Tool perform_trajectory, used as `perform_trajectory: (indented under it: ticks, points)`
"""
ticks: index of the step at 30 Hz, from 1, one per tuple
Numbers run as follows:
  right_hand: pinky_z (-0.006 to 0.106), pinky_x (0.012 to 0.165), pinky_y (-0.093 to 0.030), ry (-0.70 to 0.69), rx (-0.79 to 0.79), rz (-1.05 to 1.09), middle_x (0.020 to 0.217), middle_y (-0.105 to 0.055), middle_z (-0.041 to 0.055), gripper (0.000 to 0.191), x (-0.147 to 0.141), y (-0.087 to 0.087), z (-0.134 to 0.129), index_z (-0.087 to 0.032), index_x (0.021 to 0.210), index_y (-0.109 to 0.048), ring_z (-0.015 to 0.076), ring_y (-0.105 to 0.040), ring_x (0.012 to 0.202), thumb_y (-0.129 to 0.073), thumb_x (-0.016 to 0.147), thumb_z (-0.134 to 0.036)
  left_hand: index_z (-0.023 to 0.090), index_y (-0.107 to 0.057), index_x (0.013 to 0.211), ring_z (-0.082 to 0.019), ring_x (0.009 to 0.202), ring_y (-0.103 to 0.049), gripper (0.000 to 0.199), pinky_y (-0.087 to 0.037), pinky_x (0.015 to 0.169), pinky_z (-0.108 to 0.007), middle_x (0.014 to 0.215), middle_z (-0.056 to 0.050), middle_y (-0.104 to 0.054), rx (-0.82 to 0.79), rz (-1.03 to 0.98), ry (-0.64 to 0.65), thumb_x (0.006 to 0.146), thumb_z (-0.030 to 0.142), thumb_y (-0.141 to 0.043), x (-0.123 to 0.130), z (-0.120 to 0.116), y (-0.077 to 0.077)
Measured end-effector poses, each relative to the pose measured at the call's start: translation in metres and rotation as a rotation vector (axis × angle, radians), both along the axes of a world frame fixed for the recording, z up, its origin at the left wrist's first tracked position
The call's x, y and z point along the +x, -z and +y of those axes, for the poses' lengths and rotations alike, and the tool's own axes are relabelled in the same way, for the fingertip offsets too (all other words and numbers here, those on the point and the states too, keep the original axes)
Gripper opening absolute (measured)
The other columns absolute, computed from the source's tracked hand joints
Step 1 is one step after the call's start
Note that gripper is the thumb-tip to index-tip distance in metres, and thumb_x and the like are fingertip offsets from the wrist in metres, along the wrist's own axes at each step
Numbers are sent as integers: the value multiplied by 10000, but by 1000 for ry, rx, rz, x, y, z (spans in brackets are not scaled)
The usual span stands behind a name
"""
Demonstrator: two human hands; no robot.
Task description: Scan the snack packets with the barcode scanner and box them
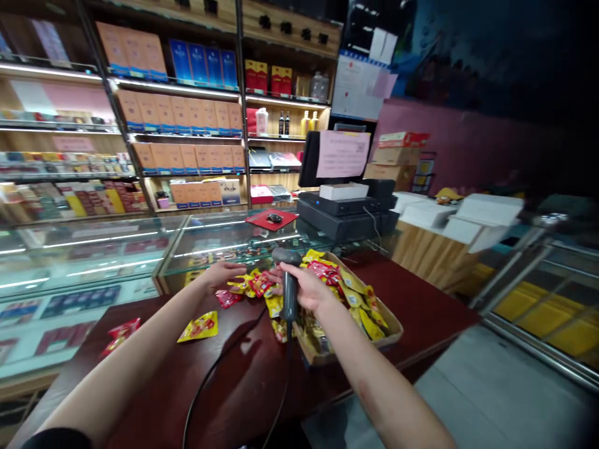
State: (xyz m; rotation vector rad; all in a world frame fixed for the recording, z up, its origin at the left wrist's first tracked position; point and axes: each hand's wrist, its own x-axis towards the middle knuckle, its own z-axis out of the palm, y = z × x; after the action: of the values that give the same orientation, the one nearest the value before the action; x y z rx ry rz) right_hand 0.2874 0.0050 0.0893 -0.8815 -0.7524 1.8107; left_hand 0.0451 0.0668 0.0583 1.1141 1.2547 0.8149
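My right hand [306,287] is wrapped round the handle of a dark grey handheld barcode scanner [290,296], held upright with its head on top. A black cable runs down from the handle. To the left, my left hand [222,275] has its fingers stretched out beside small red and yellow snack packets [259,284]; whether the fingertips touch them is unclear. Behind the scanner and right forearm, a shallow cardboard box [390,337] holds several yellow and red packets. Loose on the dark red tabletop are a yellow packet [200,327] and a red packet [122,333], the latter partly behind my left forearm.
A glass display counter [178,249] borders the table's far left side. Beyond it are a red mat [271,219] with a dark object, and a monitor [311,159] over a black cash drawer [346,218]. Shelves of boxed goods line the back; a metal railing [538,249] stands right.
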Motion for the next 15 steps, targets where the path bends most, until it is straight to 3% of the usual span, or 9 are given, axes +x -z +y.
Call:
perform_trajectory:
  ticks: [4, 7, 11, 15]
  points:
    - [410, 746, -578, -99, -93, -33, 868, -706, 79, 138, -58, 31, -6, -139, 929, -618, 203, -699, 848, -650, 813, -208, 134, -662, 1129, -246, 849, -675, 537, -528, 634, -294, 972, -115, -714, 118, 248, -53, 657, 371, -763, -61, -31, 33]
    - [432, 760, -571, -165, -171, -61, 887, -700, 89, 104, -94, 61, -12, -129, 875, -624, 213, -693, 870, -627, 826, -220, 167, -687, 1102, -252, 967, -651, 392, -499, 834, -326, 1035, -90, -709, 321, 640, -64, 728, 285, -674, -91, -58, 61]
    - [449, 763, -565, -192, -250, -71, 894, -690, 88, 118, -126, 98, -22, -137, 878, -621, 217, -686, 865, -647, 809, -229, 228, -585, 1278, -258, 1275, -452, 498, -314, 1072, -373, 1343, -91, -546, 626, 1020, 9, 781, 258, -607, -102, -89, 94]
    - [448, 748, -569, -204, -326, -71, 820, -669, 66, 140, -137, 122, -33, -123, 826, -612, 190, -677, 787, -662, 799, -251, 244, -519, 1339, -296, 1347, -347, 616, -282, 1083, -423, 1424, -107, -451, 543, 1193, 64, 740, 296, -658, -94, -106, 110]
